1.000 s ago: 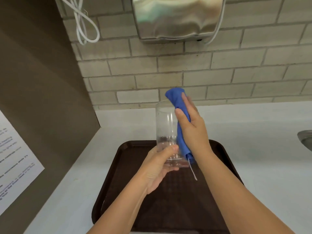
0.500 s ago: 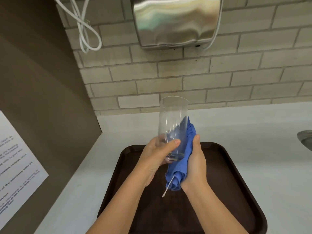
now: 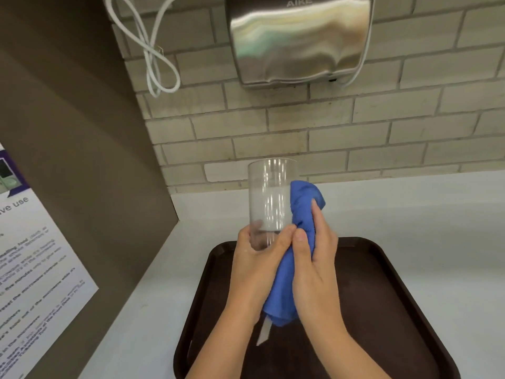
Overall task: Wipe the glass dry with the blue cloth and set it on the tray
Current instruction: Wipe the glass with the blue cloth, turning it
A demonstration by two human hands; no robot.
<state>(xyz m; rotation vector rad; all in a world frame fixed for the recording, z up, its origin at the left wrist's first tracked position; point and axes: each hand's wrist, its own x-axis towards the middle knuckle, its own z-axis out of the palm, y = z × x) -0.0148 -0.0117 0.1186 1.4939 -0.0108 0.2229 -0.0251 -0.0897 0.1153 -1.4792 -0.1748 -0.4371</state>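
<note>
A tall clear glass [image 3: 270,195] stands upright in the air above the dark brown tray [image 3: 382,296]. My left hand [image 3: 257,266] grips its base from the left. My right hand [image 3: 314,263] holds the bunched blue cloth [image 3: 300,214] against the glass's right side, the cloth reaching about halfway up the wall. The cloth's lower end and its white label [image 3: 263,330] hang below my hands over the tray. The bottom of the glass is hidden behind my fingers.
The tray lies on a white counter [image 3: 410,209] against a brick wall. A steel hand dryer [image 3: 299,39] hangs above, with a looped white cable [image 3: 155,64] to its left. A brown side panel with a printed notice [image 3: 30,269] closes off the left.
The cloth went from high on the glass's right side down to its base, and now sits back up against the right wall. The glass stayed upright in my left hand.
</note>
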